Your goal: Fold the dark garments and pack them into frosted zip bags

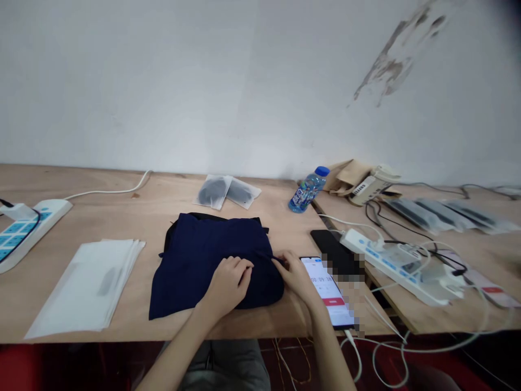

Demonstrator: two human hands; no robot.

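Observation:
A dark navy piece of fabric [203,266], soft and loosely folded, lies on the wooden table in front of me; whether it is a garment or a bag I cannot tell. Something black [171,234] shows from under its back edge. My left hand [228,282] rests on the middle of the fabric with its fingers curled in against it; the fingertips are hidden. At the right edge, my right hand [296,272] pinches a raised bit of the fabric between thumb and fingers.
White sleeves [87,288] lie left, near a power strip [38,231]. Packaged dark items [214,191] and a blue-capped bottle [308,190] stand behind. Right are a phone with a timer [328,293], a black phone-like slab [336,250], another power strip [401,266] and tangled cables.

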